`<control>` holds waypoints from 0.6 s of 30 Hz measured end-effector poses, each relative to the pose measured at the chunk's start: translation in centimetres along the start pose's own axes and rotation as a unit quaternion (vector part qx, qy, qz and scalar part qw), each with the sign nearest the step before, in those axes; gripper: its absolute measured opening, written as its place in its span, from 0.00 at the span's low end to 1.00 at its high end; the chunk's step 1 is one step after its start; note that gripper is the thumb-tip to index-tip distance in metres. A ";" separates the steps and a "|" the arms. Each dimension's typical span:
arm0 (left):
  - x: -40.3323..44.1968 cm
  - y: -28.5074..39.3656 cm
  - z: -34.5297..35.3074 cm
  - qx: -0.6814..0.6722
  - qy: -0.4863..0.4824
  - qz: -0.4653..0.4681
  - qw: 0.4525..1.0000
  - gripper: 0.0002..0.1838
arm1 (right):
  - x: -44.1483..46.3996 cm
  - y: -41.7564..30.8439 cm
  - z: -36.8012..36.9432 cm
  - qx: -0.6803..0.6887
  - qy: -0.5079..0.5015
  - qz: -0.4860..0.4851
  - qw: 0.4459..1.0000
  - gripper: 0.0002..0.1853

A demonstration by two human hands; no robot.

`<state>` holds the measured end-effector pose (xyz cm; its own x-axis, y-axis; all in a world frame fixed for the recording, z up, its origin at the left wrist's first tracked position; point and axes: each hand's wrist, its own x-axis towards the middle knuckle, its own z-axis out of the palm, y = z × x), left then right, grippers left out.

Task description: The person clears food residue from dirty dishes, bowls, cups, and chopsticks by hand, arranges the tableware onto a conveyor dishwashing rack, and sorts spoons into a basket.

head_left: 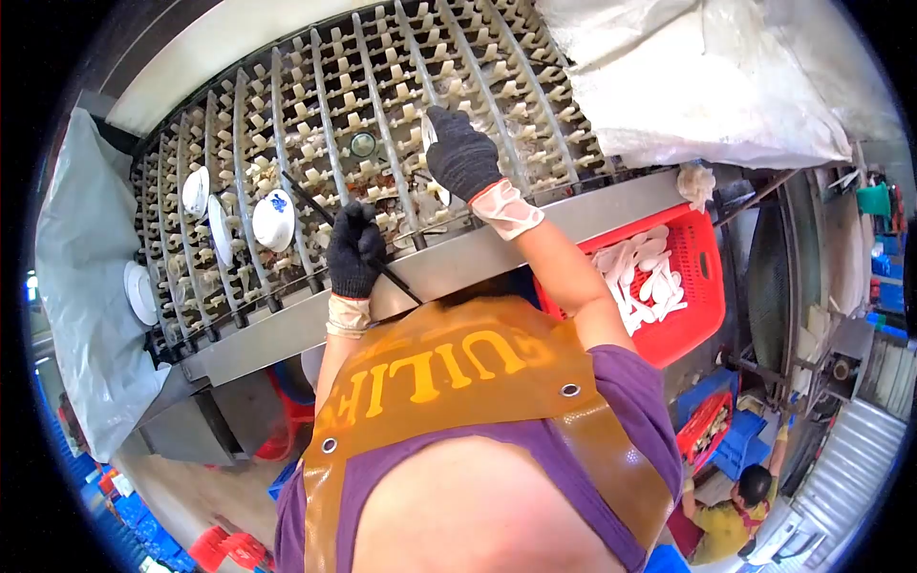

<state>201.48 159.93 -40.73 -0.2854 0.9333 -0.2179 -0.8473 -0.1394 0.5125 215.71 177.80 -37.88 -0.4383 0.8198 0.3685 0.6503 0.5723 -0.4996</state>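
My left hand, in a black glove with a pale cuff, is closed round a thin black stick. The stick slants across the steel front edge of a conveyor. My right hand, gloved the same way, reaches farther over the belt and grips a white dish, seen nearly edge-on and partly hidden by the glove. Left of my left hand, a white bowl with a blue pattern leans among the pegs. Other white dishes stand beyond it on the left.
A red basket of white spoons sits right of my right arm. White plastic sheeting covers the belt's right end; a grey sheet hangs at the left. At lower right, a person in yellow is near blue crates.
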 end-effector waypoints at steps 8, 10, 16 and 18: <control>0.2 -1.3 -0.5 0.038 -0.015 0.017 0.999 0.14 | 11.9 18.9 1.9 -0.137 0.011 -0.028 0.990 0.14; 0.3 -1.5 -0.5 0.037 0.000 0.016 0.999 0.14 | 13.7 23.8 1.1 -0.130 -0.009 0.010 0.991 0.15; 0.6 -1.7 0.9 -0.004 -0.003 0.001 1.000 0.14 | 14.2 29.0 -0.4 -0.160 -0.181 0.173 0.955 0.18; 1.0 -1.9 0.6 0.008 0.010 -0.002 1.000 0.14 | 13.6 30.3 -0.8 -0.151 -0.182 0.134 0.962 0.16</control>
<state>203.11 161.30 -41.41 -0.2909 0.9270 -0.2367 -0.8414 -0.1302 0.5244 229.95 206.25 -47.35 -0.3826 0.9214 -0.0681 0.8968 0.3526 -0.2674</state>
